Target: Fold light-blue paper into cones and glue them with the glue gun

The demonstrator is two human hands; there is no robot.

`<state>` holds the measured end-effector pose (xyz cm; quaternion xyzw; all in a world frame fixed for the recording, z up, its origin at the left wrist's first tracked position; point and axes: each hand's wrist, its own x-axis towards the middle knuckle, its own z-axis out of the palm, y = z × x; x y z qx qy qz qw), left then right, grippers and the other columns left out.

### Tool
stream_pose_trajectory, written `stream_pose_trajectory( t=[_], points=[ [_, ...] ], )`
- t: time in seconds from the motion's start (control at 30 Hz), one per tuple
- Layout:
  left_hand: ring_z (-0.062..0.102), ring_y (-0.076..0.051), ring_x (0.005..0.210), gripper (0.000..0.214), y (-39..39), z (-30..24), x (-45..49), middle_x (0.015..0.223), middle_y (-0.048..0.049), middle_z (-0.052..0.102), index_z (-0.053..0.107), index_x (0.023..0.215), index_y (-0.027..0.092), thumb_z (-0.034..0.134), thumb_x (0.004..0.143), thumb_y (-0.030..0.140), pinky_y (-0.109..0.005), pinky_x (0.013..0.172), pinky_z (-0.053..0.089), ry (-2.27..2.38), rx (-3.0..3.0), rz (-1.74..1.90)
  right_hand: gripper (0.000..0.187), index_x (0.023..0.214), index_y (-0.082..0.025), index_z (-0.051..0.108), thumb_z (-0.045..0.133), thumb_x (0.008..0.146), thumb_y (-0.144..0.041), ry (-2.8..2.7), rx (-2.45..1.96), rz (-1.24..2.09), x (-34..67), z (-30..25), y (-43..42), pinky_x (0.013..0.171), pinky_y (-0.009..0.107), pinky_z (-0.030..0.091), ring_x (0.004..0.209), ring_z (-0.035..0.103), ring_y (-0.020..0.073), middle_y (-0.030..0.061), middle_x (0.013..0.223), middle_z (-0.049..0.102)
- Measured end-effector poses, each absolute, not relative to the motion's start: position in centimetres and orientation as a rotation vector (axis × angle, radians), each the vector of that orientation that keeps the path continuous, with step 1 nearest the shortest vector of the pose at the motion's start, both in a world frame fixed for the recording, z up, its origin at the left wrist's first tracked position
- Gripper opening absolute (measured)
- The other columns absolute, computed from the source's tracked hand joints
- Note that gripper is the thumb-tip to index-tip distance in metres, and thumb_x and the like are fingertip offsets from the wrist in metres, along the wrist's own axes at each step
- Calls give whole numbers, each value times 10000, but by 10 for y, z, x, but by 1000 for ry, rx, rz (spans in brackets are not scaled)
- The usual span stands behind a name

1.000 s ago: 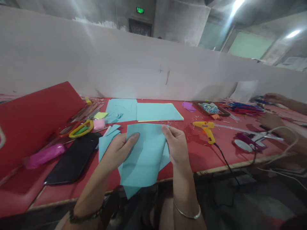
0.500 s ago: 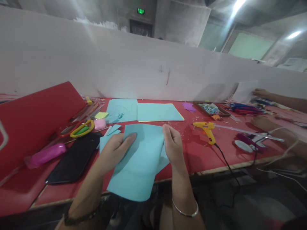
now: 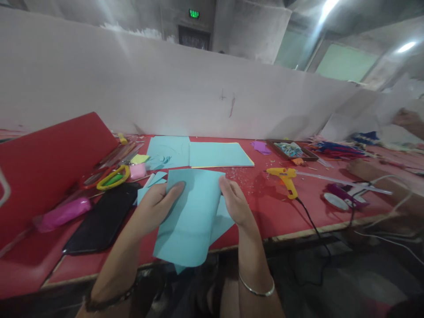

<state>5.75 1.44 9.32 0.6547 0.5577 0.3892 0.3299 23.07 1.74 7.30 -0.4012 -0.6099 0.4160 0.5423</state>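
Observation:
I hold a light blue paper sheet (image 3: 190, 216) above the near edge of the red table (image 3: 285, 216). My left hand (image 3: 155, 207) grips its left edge, thumb lying on top near the upper corner. My right hand (image 3: 233, 203) pinches the right edge, fingers closed on the paper. The sheet curves slightly and hangs down past the table edge. A second blue piece (image 3: 220, 221) shows under it on the right.
More blue sheets (image 3: 198, 153) lie flat behind. A black phone (image 3: 102, 218), yellow-handled scissors (image 3: 112, 178), a pink pouch (image 3: 61, 214) and a red folder (image 3: 43, 163) sit left. A yellow glue gun (image 3: 285, 176) with cable lies right. Another person's arm (image 3: 380, 174) rests at far right.
The sheet has been drawn narrower between my hands, its right edge curling in. My right hand moved slightly left and down. The other person's far hand lifted up and to the right.

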Motion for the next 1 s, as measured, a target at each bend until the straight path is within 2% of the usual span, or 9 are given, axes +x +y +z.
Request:
stream_pose_trajectory(
  t=[0.17,0.43,0.6,0.7,1.0],
  points=[
    [316,-85,398,413,16,94,51,441,35,334,343,478,201,396,736,520,-194,325,266,1446,1801,953,482,489,-208,259,346,835,-532,-1569,-1036,918,231,73,16,425,228,232,439,279,69,-55,458,262],
    [384,-90,396,459,18,88,47,431,27,423,405,493,183,481,685,593,-193,334,307,1411,1570,995,463,497,-204,217,360,857,-458,-1634,-1047,702,230,73,18,426,233,196,432,224,59,-61,452,230],
    [514,-125,446,430,15,88,49,545,-28,609,573,601,150,587,621,579,-232,408,434,1219,1376,859,461,498,-204,211,364,850,-460,-1603,-1041,655,231,72,19,430,233,189,455,225,65,-55,471,222],
    [549,-142,463,420,14,89,51,591,-46,648,606,638,146,603,618,565,-246,426,462,1201,1351,832,467,506,-206,206,366,840,-491,-1565,-1037,695,231,72,18,430,234,184,458,219,67,-55,478,214],
    [522,-131,455,431,13,95,49,547,-20,614,568,598,158,561,644,586,-220,397,428,1256,1480,870,508,510,-217,206,329,804,-613,-1533,-1043,925,226,68,14,411,234,199,470,234,82,-41,502,214]
  ],
)
